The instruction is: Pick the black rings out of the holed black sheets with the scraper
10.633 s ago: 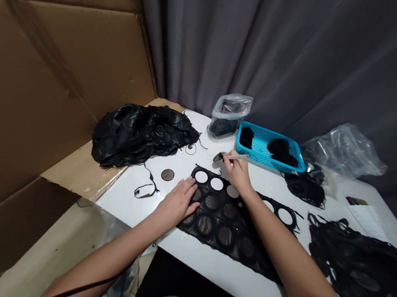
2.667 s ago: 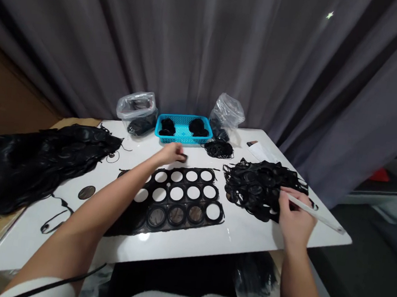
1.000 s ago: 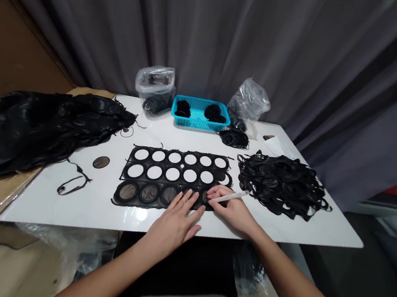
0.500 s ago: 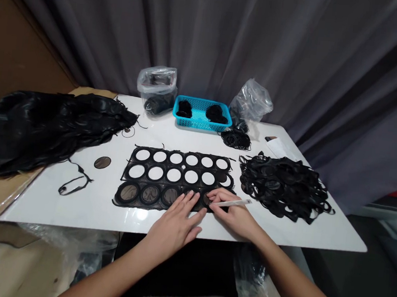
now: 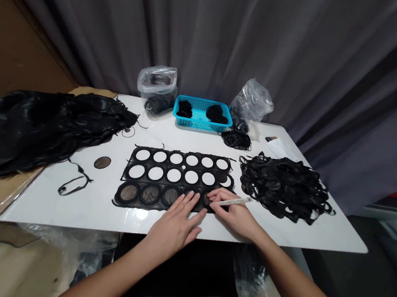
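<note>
A black sheet with rows of round rings point(image 5: 183, 167) lies flat on the white table point(image 5: 99, 213). White shows through nearly all the circles of its two far rows; the near row has dark, sheer discs point(image 5: 150, 194) inside the rings. My left hand point(image 5: 177, 219) rests on the near row with fingers stretched out, pressing on the sheet and hiding part of it. Beside it, my right hand point(image 5: 232, 213) pinches a slim whitish pen-shaped tool point(image 5: 232, 202), tilted low over the rightmost near ring. The fingers hide the tool's tip.
Right of the sheet lies a heap of black ring-cut scraps point(image 5: 284, 188). A blue basket point(image 5: 201, 125) with black bundles stands behind, between clear plastic bags point(image 5: 157, 85). At left are a large black pile point(image 5: 44, 132), a loose dark disc point(image 5: 102, 162) and a scrap strip point(image 5: 74, 185).
The pen-shaped tool in my right hand has tilted very slightly, its rear end shifting a little. My left hand and the sheet stay where they were.
</note>
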`<state>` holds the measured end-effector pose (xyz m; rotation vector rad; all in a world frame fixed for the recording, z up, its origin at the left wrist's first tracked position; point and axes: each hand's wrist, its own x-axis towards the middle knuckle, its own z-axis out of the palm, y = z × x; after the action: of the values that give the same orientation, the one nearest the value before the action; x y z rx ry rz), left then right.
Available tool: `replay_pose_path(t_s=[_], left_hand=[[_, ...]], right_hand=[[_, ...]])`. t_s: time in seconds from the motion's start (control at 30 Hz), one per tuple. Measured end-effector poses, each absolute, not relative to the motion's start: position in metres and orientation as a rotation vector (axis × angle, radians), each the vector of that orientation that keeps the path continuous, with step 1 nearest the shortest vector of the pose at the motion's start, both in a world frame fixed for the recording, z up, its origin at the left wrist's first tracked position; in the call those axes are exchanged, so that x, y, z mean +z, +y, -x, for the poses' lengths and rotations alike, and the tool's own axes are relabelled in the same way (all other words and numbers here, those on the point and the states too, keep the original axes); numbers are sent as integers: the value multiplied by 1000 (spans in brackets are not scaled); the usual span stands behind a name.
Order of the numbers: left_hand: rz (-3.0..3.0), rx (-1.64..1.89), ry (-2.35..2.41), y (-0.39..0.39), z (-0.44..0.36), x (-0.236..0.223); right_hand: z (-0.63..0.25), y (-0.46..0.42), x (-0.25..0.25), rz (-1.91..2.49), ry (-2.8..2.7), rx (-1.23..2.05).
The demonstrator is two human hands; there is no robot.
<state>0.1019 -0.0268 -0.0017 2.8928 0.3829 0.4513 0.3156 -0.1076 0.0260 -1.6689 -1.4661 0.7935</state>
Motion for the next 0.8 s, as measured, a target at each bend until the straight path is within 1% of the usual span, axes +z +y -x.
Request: replay_pose_path(t_s=[0.2, 0.3, 0.37, 0.43, 0.5, 0.53, 0.6, 0.7, 0.8], left_hand=[[-2894, 446, 382, -27, -102, 0], [-2893, 438, 378, -28, -102, 0], [-2888, 448, 381, -28, -102, -1], [-2888, 455, 383, -27, -102, -1], [-2896, 448, 378, -26, -102, 0], [-2902, 440, 372, -26, -102, 0], [-2911, 433, 363, -25, -102, 0], [-2917, 441, 361, -25, -102, 0], [-2920, 450, 366, -24, -101, -1]], right_hand=[[-307, -110, 26, 1671, -1574, 700], [-302, -112, 22, 1665, -1759, 532], [-309, -111, 21, 1724, -1782, 365], [-327, -108, 24, 1866, -1589, 195], [-350, -101, 28, 1986, -1284, 120], [-360, -97, 30, 2006, -1161, 147], [-372, -88, 31, 1946, -1008, 306], [-373, -75, 22, 1739, -952, 597], [-368, -65, 8, 1649, -944, 714]])
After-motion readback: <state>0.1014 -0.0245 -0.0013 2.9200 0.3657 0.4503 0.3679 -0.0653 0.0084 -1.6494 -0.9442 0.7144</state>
